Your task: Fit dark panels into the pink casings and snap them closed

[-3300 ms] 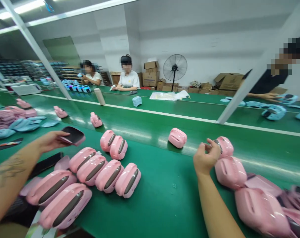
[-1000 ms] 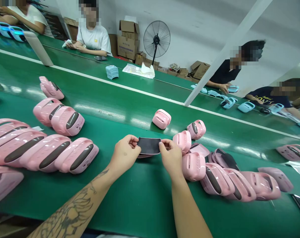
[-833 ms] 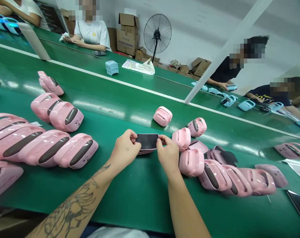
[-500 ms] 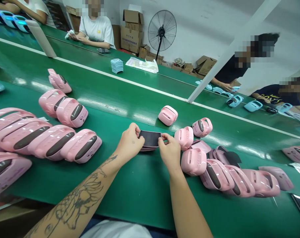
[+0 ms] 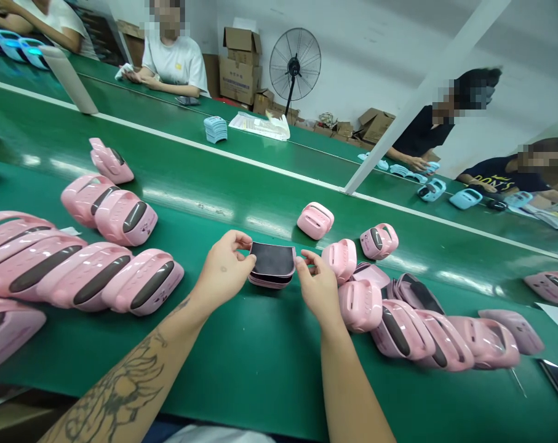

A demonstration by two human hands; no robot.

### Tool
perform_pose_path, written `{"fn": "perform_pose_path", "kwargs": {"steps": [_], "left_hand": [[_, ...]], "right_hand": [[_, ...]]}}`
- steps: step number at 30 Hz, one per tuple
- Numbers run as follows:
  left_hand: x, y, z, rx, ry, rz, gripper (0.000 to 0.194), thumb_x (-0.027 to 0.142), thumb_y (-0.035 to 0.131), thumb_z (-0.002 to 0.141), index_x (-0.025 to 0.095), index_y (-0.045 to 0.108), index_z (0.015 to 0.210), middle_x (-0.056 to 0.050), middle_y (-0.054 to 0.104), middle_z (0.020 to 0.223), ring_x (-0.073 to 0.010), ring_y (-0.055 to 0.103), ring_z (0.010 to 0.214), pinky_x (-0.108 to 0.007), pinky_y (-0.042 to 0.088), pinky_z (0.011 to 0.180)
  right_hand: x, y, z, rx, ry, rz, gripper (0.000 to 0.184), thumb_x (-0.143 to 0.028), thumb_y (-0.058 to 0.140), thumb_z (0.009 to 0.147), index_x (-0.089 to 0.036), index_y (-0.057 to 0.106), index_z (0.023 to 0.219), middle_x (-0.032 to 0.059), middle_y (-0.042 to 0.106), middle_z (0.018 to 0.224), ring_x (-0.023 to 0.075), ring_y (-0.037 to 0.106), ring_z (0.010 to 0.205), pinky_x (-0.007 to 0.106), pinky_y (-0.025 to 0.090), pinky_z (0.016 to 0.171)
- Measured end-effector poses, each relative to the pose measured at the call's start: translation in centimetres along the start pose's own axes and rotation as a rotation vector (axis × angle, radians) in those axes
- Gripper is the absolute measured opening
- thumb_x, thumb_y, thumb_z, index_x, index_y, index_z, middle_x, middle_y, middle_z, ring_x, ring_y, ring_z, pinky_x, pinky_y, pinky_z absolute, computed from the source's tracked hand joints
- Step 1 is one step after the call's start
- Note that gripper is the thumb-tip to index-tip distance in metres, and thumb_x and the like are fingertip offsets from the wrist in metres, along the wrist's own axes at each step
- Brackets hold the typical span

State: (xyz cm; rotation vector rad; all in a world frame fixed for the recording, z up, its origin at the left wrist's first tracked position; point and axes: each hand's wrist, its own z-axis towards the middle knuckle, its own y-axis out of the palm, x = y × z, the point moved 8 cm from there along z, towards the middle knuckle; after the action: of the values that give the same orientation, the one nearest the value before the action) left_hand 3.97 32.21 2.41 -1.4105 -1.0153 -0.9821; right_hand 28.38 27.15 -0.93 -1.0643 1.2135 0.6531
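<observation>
On my feed, near centre, my left hand point(image 5: 224, 271) pinches a stack of curved, black-faced pink plastic panels point(image 5: 273, 261) at nine o'clock; my right hand point(image 5: 319, 289) curls loosely at three, grip unclear; aligning seems underway, next needing even edges.

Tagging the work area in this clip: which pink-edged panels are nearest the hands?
The stacked panels between the left hand and right hand; the other panels lie farther right, beyond the pink cases.
</observation>
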Motion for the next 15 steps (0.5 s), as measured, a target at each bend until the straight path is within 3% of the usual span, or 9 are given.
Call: {"fn": "perform_pose_path", "kwargs": {"steps": [3,7,11,15], "left_hand": [[-0.2,-0.2,0.0,-0.056,-0.07,-0.132,0.043,0.025,0.077,0.07,0.019,0.063,0.11,-0.009,0.075,0.115,-0.013,0.062,0.062,-0.027,0.049,0.049],[1.6,1.2,0.2,-0.189,-0.092,-0.263,0.047,0.025,0.081,0.07,0.017,0.062,0.114,-0.01,0.077,0.112,-0.0096,0.059,0.05,-0.028,0.05,0.048],[5.3,3.4,1.0,-0.232,0.019,-0.141,0.038,0.011,0.072,0.074,0.017,0.067,0.111,-0.007,0.078,0.106,-0.0102,0.058,0.053,-0.027,0.049,0.053],[8.1,4.6,1.6,-0.157,0.221,0.186,0.036,0.002,0.065,0.077,0.02,0.072,0.107,-0.003,0.079,0.099,-0.0171,0.066,0.073,-0.03,0.053,0.072]], "right_hand": [[-0.2,-0.1,0.0,-0.046,-0.005,0.11,0.053,-0.062,0.078,0.087,-0.02,0.084,0.119,0.007,0.074,0.097,0.0208,0.061,0.078,0.038,0.054,0.076],[-0.5,0.9,-0.2,-0.165,0.044,0.332,0.068,-0.078,0.07,0.089,-0.018,0.082,0.119,0.0021,0.069,0.073,0.0174,0.054,0.059,0.033,0.047,0.056],[-1.4,1.1,-0.3,-0.169,0.084,0.515,0.079,-0.092,0.051,0.091,-0.021,0.077,0.117,0.0074,0.077,0.09,0.0201,0.063,0.063,0.03,0.044,0.048],[-2.1,1.0,-0.7,-0.23,0.109,0.707,0.088,-0.097,0.045,0.09,-0.023,0.075,0.127,0.0106,0.081,0.108,0.0253,0.072,0.082,0.034,0.057,0.056]]}}
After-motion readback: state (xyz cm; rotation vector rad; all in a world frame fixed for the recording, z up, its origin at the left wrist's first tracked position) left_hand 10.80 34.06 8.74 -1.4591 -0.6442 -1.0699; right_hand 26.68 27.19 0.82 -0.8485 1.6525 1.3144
